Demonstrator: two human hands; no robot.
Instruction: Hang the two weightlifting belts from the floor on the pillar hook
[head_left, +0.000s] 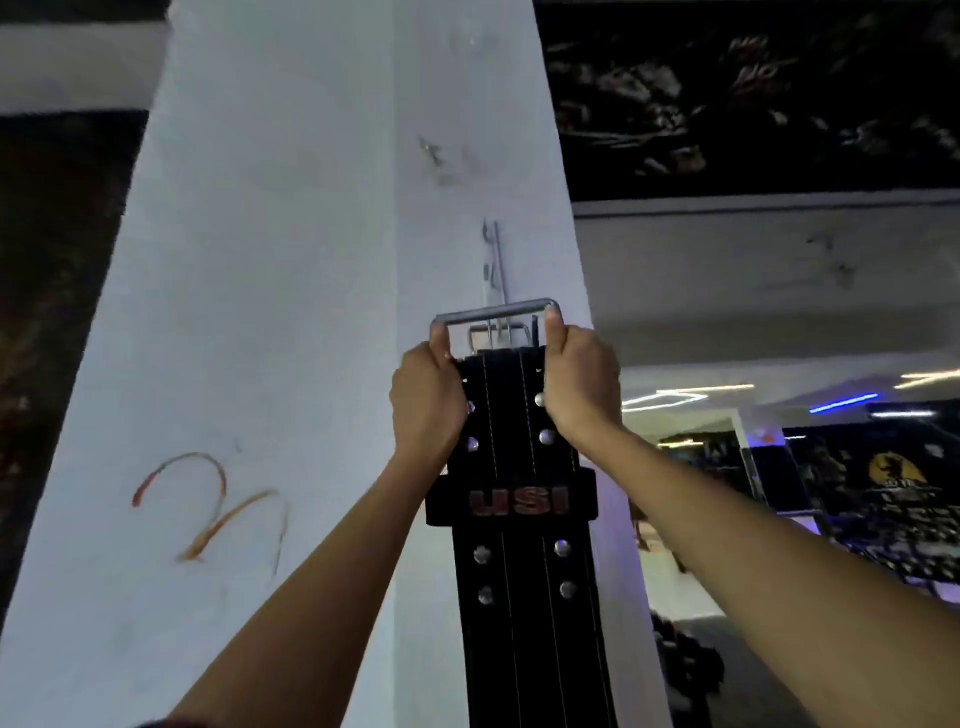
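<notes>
Two hands (428, 400) (579, 387), black belt (524, 571), "USI" label

Dim gym, white pillar (291, 260), neon strip lights (841, 402)

One black leather weightlifting belt (524, 545) with red lettering hangs at six o'clock, with one grey metal rectangular buckle (496, 322) at its top. Eight round silver rivets show on it — four above the lettering, four below. Two bare hands — left hand (428, 402), right hand (579, 384). One white square pillar (260, 312); one thin metal hook (497, 265) toward twelve o'clock.
</notes>
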